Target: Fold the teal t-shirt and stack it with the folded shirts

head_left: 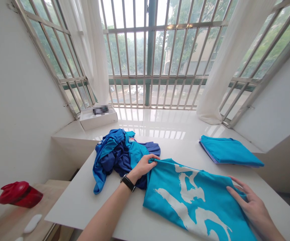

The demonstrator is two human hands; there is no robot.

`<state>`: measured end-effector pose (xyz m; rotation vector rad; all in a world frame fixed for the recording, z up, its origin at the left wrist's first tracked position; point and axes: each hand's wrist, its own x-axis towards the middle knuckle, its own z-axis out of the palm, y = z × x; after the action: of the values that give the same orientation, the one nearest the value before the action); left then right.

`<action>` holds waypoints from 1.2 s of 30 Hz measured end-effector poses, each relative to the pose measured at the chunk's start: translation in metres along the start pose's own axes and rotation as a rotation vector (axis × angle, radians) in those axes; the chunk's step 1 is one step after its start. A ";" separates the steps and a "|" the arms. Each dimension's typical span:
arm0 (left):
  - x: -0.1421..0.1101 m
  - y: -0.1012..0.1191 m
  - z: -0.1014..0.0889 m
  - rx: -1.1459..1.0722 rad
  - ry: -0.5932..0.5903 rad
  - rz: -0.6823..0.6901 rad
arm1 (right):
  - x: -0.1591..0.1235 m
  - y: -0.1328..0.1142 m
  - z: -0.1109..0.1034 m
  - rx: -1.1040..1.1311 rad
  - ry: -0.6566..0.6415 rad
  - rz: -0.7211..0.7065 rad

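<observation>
Left hand (pixel 142 167) grips the edge of a turquoise shirt with white print (pixel 192 204) on a white table (pixel 84 204); open right hand (pixel 251 209) rests on its right edge.

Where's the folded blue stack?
Head view: the folded stack sits far right on the white counter, beyond the right hand and printed shirt.

Turquoise T-shirt (pixel 192 204) with large white print, spread flat, edge bunched, on white table (pixel 84 204)
</observation>
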<state>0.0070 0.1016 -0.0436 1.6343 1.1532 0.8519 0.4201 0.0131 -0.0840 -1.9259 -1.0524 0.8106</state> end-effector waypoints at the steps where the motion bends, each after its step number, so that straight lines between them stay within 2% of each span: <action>1: 0.000 0.000 0.000 0.000 -0.002 0.000 | 0.000 0.000 0.000 0.003 0.003 0.005; 36: 0.001 0.000 0.000 0.068 0.020 0.044 | 0.001 0.003 0.001 0.029 0.043 0.004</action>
<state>0.0073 0.1029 -0.0439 1.7159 1.1751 0.8672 0.4207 0.0133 -0.0872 -1.9136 -1.0066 0.7793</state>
